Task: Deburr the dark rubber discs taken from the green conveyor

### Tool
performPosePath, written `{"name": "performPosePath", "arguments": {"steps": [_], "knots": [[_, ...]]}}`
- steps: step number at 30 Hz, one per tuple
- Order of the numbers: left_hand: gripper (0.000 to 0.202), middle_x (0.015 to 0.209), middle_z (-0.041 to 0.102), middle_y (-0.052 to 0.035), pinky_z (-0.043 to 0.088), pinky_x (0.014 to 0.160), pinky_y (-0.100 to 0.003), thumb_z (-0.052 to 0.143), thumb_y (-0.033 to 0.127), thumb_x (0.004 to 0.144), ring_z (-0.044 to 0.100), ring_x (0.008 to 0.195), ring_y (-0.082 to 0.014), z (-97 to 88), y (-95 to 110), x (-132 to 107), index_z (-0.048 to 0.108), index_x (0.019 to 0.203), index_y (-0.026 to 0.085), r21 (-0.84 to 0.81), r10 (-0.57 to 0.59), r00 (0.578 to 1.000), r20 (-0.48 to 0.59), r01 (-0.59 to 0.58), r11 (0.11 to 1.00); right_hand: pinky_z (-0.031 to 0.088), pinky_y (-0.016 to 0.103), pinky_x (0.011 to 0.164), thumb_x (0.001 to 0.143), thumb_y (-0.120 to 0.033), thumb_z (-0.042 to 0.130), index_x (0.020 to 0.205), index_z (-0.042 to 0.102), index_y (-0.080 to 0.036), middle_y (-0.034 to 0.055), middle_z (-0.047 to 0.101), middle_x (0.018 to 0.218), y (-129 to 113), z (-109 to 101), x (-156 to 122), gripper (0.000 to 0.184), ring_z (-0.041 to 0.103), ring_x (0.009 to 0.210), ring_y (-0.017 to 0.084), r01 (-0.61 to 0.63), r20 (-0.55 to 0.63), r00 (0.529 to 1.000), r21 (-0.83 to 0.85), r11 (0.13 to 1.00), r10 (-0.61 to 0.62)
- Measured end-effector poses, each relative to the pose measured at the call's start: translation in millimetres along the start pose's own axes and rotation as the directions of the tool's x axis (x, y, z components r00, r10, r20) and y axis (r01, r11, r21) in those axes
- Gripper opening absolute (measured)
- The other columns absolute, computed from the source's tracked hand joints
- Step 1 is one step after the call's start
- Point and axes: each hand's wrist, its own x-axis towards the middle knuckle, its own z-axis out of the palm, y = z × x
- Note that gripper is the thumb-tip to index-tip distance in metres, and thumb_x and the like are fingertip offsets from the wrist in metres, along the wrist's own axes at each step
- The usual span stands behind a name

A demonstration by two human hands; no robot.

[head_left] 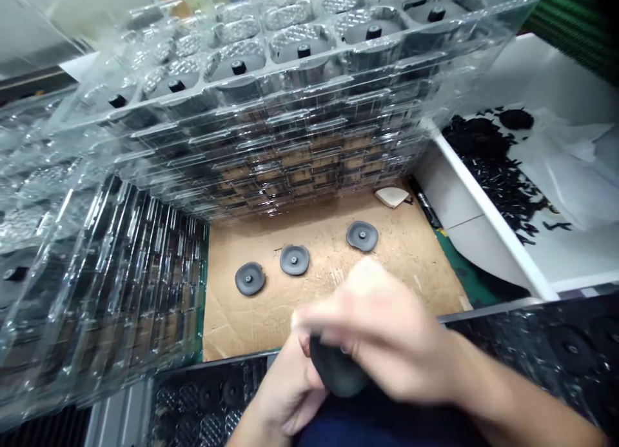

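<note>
Both hands meet low in the middle of the view, blurred by motion. My left hand (285, 395) cups a dark round rubber disc (336, 369) from below. My right hand (382, 331) lies over the disc, fingers curled onto its top. Three more grey rubber discs lie flat on the cardboard sheet (319, 292) beyond the hands: one at the left (250, 279), one in the middle (294, 259), one at the right (362, 235).
A tall stack of clear plastic trays (271, 111), the top one holding discs with black studs, stands behind the cardboard. More clear trays (97, 266) lean at the left. A white bin (488, 215) with small black parts (498, 169) sits at the right. Dark trays (556, 344) lie near me.
</note>
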Motion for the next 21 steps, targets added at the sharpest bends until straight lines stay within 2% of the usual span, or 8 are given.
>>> {"name": "performPosePath", "arguments": {"steps": [1,3,5,8,12,14,17,21], "knots": [[0.07,0.092,0.074,-0.0074,0.054,0.081,-0.033,0.088,0.039,0.038,0.069,0.092,-0.0287,0.0,1.1,-1.0,0.07,0.103,0.019,-0.032,-0.01,0.999,0.053,0.011,0.999,0.047,0.03,0.075,0.091,-0.02,0.045,0.103,0.065,-0.02,0.0026,0.071,0.09,12.0,-1.5,-3.3,0.024,0.063,0.08,0.015,-0.155,-0.056,0.986,0.029,0.988,0.156],[0.066,0.103,0.073,-0.0057,0.054,0.081,-0.031,0.086,0.035,0.049,0.069,0.094,-0.026,-0.8,4.0,-4.1,0.066,0.11,0.026,-0.114,-0.009,0.989,0.148,0.026,0.993,0.051,0.029,0.075,0.09,-0.025,0.047,0.107,0.065,-0.02,0.004,0.07,0.104,39.5,-1.7,-15.3,0.024,0.065,0.092,0.018,-0.432,-0.128,0.891,0.06,0.9,0.436],[0.058,0.11,0.071,-0.0039,0.055,0.082,-0.032,0.082,0.03,0.059,0.066,0.101,-0.0262,-3.1,6.4,-6.8,0.062,0.114,0.032,-0.178,0.008,0.984,0.178,0.024,0.984,0.054,0.028,0.068,0.089,-0.028,0.048,0.105,0.067,-0.02,0.0049,0.072,0.099,64.3,5.8,-34.1,0.025,0.067,0.086,0.019,-0.543,-0.109,0.833,0.029,0.84,0.542],[0.052,0.117,0.068,-0.0035,0.055,0.082,-0.032,0.079,0.028,0.063,0.062,0.109,-0.0289,-8.1,7.5,-6.7,0.062,0.112,0.033,-0.21,0.02,0.99,0.142,0.01,0.978,0.055,0.034,0.064,0.087,-0.028,0.048,0.104,0.069,-0.018,0.0105,0.068,0.097,84.1,29.3,-67.6,0.029,0.065,0.073,0.02,-0.558,-0.122,0.828,-0.075,0.827,0.548],[0.055,0.124,0.063,-0.0068,0.054,0.087,-0.033,0.079,0.029,0.062,0.059,0.114,-0.0315,-13.3,6.5,0.2,0.061,0.114,0.029,-0.246,0.019,0.997,0.071,-0.001,0.969,0.051,0.045,0.078,0.09,-0.027,0.043,0.115,0.065,-0.018,0.017,0.055,0.117,82.3,56.0,-98.7,0.034,0.06,0.08,0.022,-0.578,-0.246,0.812,-0.206,0.79,0.529],[0.065,0.126,0.062,-0.0103,0.053,0.089,-0.035,0.078,0.032,0.062,0.059,0.114,-0.0323,-14.3,5.8,4.2,0.055,0.122,0.026,-0.255,0.026,0.999,0.028,-0.018,0.967,0.05,0.046,0.08,0.089,-0.029,0.048,0.116,0.064,-0.021,0.0156,0.055,0.117,80.5,61.4,-103.6,0.032,0.058,0.083,0.023,-0.565,-0.26,0.821,-0.25,0.786,0.508],[0.08,0.126,0.061,-0.014,0.052,0.092,-0.037,0.073,0.037,0.068,0.058,0.114,-0.0319,-14.0,4.2,9.2,0.036,0.138,0.026,-0.274,0.037,0.998,-0.045,-0.048,0.961,0.051,0.046,0.079,0.086,-0.031,0.056,0.118,0.063,-0.021,0.0147,0.056,0.116,85.1,61.9,-100.9,0.034,0.058,0.085,0.024,-0.539,-0.248,0.841,-0.29,0.791,0.482],[0.083,0.121,0.064,-0.0164,0.052,0.091,-0.039,0.068,0.036,0.074,0.06,0.112,-0.0309,-11.9,0.5,12.0,0.024,0.143,0.024,-0.306,0.067,0.99,-0.123,-0.102,0.947,0.053,0.041,0.075,0.089,-0.029,0.051,0.111,0.065,-0.014,0.014,0.059,0.102,91.6,56.3,-91.4,0.03,0.06,0.083,0.022,-0.53,-0.268,0.843,-0.272,0.803,0.466]]}}
